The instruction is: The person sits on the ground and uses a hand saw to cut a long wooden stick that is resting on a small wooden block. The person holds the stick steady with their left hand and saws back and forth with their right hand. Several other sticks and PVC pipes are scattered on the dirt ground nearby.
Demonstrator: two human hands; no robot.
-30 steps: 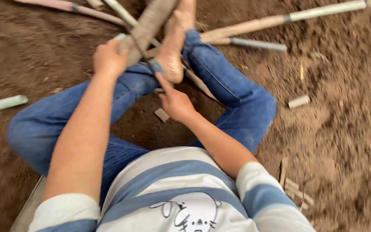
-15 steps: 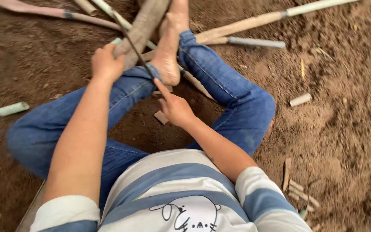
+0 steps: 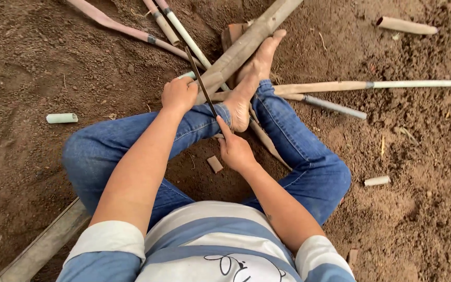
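I take the thick bamboo pole (image 3: 246, 44) as my landmark; it runs diagonally from the top of the view down toward my lap, over bare earth. My bare foot (image 3: 249, 86) presses along its right side to pin it. My left hand (image 3: 179, 95) is closed in a fist around the pole's cut end, just left of the foot. My right hand (image 3: 234, 150) sits below the pole's end, fingers closed on the lower end of a thin dark saw blade (image 3: 200, 81), which slants up and across the pole right beside the left fist.

The risks I judge from here: the blade lies very close to both the left knuckles and the ankle, so a slip or a jump out of the cut could rake skin. The pole is held only by foot and fist; if it rolls, the blade may bind or skid. A thin blade gripped at one end could flex or snap under side load.

Other poles (image 3: 371, 85) fan out right of the landmark, and short cut pieces (image 3: 61, 118) lie well off to its left; one underfoot could upset my seat.
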